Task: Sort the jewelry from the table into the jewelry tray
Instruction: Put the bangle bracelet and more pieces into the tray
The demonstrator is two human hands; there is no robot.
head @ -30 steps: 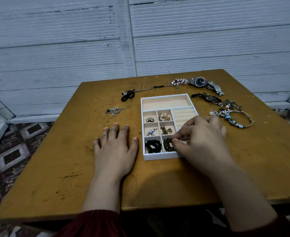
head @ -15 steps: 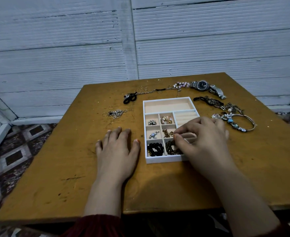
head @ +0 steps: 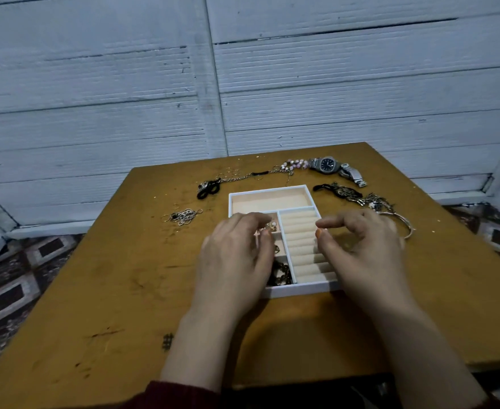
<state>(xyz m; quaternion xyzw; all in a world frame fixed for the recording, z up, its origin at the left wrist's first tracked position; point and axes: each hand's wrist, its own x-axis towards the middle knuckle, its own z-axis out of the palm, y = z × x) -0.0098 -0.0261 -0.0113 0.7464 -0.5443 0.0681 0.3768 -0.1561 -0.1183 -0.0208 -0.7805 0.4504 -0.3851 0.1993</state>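
Looks to be somewhere near the middle of the sort. Has a white rectangular jewelry tray with beige lining in the middle of the brown wooden desk.

Hovers the left hand over the tray's small left-side cells, fingers curled down, tips right by a small gold trinket in a far cell; cannot tell whether pinching it or only touching. Holds the right hand above the tray's right edge, beside the beige ring rolls, fingers loosely curled, thumb and forefinger slightly apart, nothing visible between them.

Done, judging by the tray: dark brown beads in a near cell and gold bits in the cells beyond, with the rest of the small cells hidden under the left hand. Shows nothing on the visible rolls and nothing in the long far compartment.

Left to sort, all lying on the desk around the tray:
- beyond it, a silver metal wristwatch with a dark dial, a chain with pink beads and a black-corded chain necklace
- to its left, a cluster of thin silver hoops
- to its right, a dark ornate strand and a thin metal bangle, the bangle partly behind the right hand

Suggests the bigger pieces are mostly outstanding.
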